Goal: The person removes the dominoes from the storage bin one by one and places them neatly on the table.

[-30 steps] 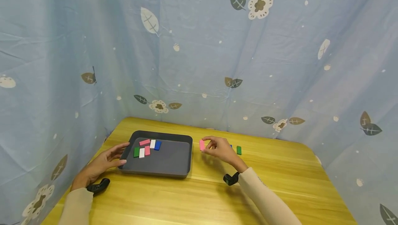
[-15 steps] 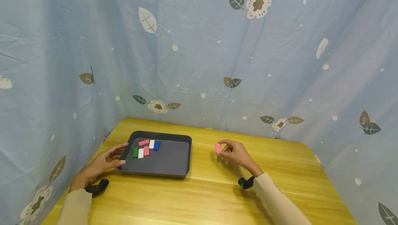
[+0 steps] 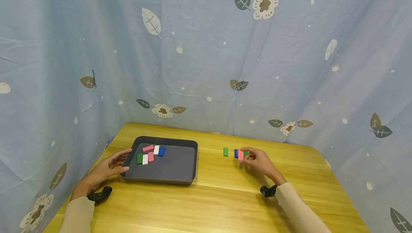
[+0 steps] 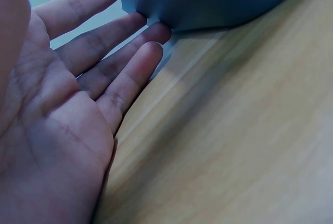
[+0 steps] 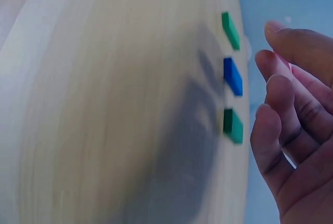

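Observation:
My right hand (image 3: 260, 162) pinches a small pink rectangular block (image 3: 240, 155) between thumb and fingertips, raised over the right part of the table. Behind it, a blue block (image 3: 236, 153) and a green block (image 3: 246, 153) are partly hidden in the head view. Another green block (image 3: 225, 151) lies to their left. In the right wrist view, the blue block (image 5: 233, 77) stands between the two green ones, and only a sliver of pink shows behind the fingers. My left hand (image 3: 104, 170) touches the left side of a dark grey tray (image 3: 173, 181); its fingers (image 4: 112, 37) extend against the outer wall.
Inside the tray, several blocks lie at its left: two pink, two white, one green (image 3: 139, 159) and one blue (image 3: 162, 151). The yellow wooden table (image 3: 180, 208) ends at a blue patterned curtain (image 3: 206, 64) behind and on both sides.
My right hand has carried the pink block rightward, away from the tray, uncovering the left green block. My left hand stays at the tray, and the tray blocks keep their arrangement.

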{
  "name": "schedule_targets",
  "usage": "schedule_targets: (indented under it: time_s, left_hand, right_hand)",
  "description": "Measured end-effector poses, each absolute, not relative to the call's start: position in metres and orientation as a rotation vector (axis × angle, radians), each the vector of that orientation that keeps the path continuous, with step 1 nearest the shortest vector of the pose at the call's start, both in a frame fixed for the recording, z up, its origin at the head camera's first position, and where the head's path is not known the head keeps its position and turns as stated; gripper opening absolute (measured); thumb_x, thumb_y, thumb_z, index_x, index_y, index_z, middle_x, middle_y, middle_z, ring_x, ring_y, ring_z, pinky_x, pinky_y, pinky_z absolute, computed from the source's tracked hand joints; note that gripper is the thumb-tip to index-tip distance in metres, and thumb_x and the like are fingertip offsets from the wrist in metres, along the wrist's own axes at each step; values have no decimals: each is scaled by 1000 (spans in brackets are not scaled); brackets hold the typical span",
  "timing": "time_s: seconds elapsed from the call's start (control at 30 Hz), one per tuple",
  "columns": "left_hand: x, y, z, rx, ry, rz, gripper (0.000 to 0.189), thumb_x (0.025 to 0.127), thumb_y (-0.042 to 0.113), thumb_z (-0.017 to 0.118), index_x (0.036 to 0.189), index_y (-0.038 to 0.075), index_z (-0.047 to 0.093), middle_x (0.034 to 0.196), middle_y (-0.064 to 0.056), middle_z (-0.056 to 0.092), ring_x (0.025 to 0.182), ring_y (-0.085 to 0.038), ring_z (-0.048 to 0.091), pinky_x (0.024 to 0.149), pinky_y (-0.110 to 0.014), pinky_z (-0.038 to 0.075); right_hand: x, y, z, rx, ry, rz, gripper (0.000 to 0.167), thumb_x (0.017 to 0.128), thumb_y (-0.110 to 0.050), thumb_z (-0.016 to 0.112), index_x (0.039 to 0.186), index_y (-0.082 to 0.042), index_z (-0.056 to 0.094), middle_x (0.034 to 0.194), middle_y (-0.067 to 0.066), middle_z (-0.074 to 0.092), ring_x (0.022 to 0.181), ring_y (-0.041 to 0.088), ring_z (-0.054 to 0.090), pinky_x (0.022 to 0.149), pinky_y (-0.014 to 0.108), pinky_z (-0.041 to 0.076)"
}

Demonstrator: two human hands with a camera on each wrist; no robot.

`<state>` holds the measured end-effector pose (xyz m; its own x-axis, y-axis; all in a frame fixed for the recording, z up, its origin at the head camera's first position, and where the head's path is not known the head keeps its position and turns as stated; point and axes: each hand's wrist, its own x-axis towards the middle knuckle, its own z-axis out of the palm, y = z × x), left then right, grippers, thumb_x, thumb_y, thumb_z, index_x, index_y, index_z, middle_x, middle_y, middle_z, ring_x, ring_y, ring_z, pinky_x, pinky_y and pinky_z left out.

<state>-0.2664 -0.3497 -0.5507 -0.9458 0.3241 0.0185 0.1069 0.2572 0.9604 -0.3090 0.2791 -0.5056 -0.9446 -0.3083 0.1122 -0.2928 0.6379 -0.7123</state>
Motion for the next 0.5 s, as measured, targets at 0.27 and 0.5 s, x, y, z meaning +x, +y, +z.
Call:
schedule_targets:
  time_s: [0.27,0.5]
  left_hand:
    - [-267,-350,-552,414,2351,1765,67,102,14,65,162,17,34,163,-18,26,118,-7,53,87,-40,55]
    - [-265,-349,-550,402,2339,1764,68,102,16,66,162,17,33,163,-18,25,119,-8,52,88,-41,54]
  right_hand:
    - [-310,300,-511,-402,2822,-1252,47,92,-19,80,136,-10,65,87,1,71,66,18,59,58,27,50]
    - [-312,317,-519,-337,2798,-1268,50,92,-19,80,138,-9,63,88,3,72,65,23,62,57,30,53]
